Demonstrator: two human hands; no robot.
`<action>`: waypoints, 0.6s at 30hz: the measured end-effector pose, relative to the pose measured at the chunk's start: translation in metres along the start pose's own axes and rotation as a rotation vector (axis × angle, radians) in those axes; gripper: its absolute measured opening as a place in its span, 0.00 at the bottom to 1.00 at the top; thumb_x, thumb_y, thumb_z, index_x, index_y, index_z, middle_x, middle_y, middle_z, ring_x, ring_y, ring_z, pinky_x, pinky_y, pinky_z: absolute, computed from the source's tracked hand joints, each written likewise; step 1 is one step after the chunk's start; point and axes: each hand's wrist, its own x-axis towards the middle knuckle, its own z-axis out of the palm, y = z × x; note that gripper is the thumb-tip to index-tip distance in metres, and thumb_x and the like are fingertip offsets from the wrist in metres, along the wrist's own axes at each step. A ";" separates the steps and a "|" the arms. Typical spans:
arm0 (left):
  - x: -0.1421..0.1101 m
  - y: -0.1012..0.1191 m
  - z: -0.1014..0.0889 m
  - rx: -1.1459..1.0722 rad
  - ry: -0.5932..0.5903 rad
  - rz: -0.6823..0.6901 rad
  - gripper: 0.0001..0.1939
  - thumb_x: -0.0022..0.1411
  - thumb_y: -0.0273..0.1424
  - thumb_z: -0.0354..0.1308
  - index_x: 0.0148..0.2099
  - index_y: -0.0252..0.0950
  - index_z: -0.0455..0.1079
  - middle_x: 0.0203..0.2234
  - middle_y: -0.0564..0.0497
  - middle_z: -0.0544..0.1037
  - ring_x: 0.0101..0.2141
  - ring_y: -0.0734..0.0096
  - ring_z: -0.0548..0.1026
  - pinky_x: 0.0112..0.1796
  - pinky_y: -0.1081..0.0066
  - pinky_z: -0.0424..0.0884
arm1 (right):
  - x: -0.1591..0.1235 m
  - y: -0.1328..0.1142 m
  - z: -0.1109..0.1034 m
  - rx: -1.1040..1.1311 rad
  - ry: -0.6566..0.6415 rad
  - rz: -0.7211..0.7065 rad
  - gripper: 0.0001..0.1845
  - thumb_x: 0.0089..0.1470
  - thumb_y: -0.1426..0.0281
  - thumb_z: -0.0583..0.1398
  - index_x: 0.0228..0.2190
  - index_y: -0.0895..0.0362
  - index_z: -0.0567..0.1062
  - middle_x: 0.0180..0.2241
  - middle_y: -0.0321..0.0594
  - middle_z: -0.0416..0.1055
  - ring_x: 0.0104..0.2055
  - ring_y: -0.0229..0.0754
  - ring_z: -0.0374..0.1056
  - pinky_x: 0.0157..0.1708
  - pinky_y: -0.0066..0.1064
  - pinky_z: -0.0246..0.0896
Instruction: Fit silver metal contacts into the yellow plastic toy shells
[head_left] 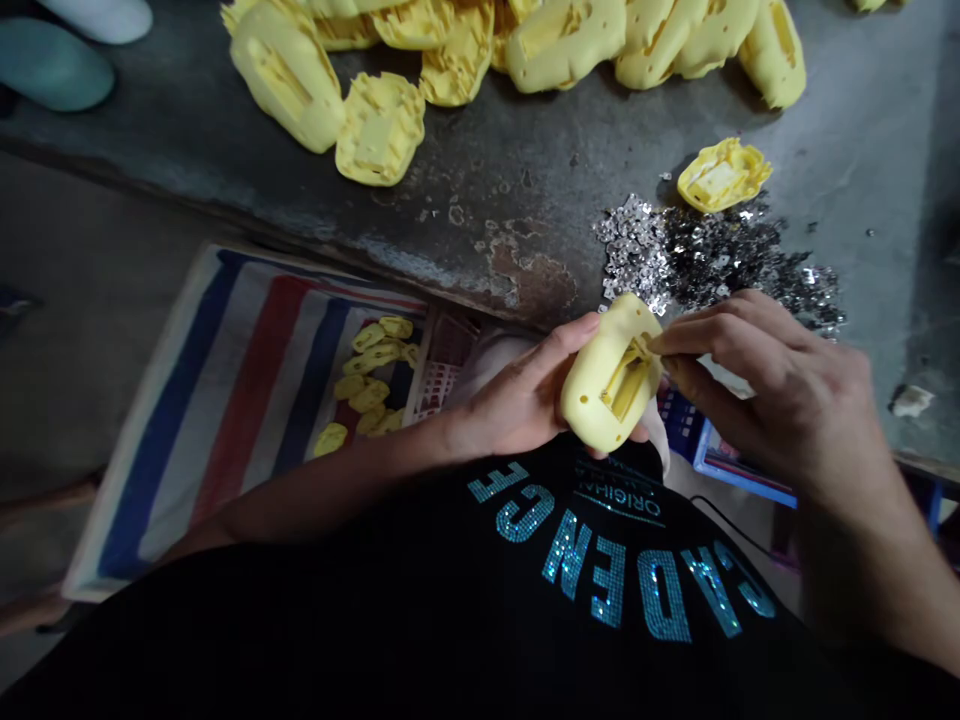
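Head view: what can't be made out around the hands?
Head view only:
- Underside of the yellow moulded piece: hidden by the left hand.
- Where the right hand meets the piece's slot: blocked by its own fingers.
- Pile of yellow pieces: cut off by the top edge.
- Silver flakes: too small to make out singly.
- Blue object: mostly hidden by the right hand and forearm.

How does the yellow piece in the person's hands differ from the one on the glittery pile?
The held yellow piece sits between the left hand and right hand, while the lying piece rests untouched on the metal flakes. The held piece shows a smooth rounded body; the lying piece shows a ragged rim. Both are yellow with a rectangular slot.
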 end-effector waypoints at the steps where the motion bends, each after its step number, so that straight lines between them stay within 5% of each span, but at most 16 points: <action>1: 0.000 -0.001 0.000 -0.008 0.028 0.015 0.38 0.71 0.62 0.66 0.68 0.37 0.76 0.49 0.41 0.89 0.35 0.56 0.89 0.27 0.67 0.82 | -0.003 0.001 0.003 0.032 0.064 0.037 0.10 0.74 0.75 0.65 0.49 0.47 0.81 0.41 0.38 0.83 0.41 0.47 0.79 0.40 0.41 0.75; 5: -0.003 -0.004 0.005 0.075 0.198 0.140 0.41 0.67 0.58 0.74 0.71 0.39 0.74 0.57 0.41 0.87 0.44 0.51 0.89 0.40 0.57 0.88 | -0.013 0.012 0.018 0.178 0.188 0.212 0.15 0.68 0.66 0.73 0.54 0.48 0.82 0.52 0.44 0.84 0.51 0.53 0.82 0.45 0.44 0.79; 8: -0.006 -0.006 0.011 0.217 0.232 0.234 0.45 0.67 0.57 0.75 0.76 0.44 0.70 0.53 0.44 0.89 0.43 0.55 0.88 0.37 0.65 0.83 | -0.017 0.020 0.032 0.337 0.109 0.289 0.28 0.69 0.57 0.73 0.65 0.47 0.77 0.61 0.48 0.81 0.55 0.54 0.81 0.43 0.43 0.82; 14: -0.020 -0.005 0.010 0.348 0.189 0.290 0.38 0.67 0.53 0.78 0.71 0.40 0.78 0.49 0.46 0.90 0.44 0.60 0.88 0.43 0.70 0.79 | -0.021 0.019 0.053 0.456 0.240 0.317 0.30 0.66 0.62 0.74 0.66 0.46 0.76 0.56 0.44 0.80 0.50 0.49 0.82 0.47 0.42 0.84; 18: -0.029 -0.005 0.000 0.450 0.239 0.259 0.34 0.68 0.50 0.78 0.69 0.39 0.83 0.45 0.47 0.90 0.36 0.66 0.85 0.37 0.72 0.77 | -0.024 0.020 0.063 0.385 0.382 0.304 0.33 0.65 0.65 0.74 0.67 0.46 0.75 0.55 0.44 0.80 0.47 0.48 0.81 0.46 0.43 0.84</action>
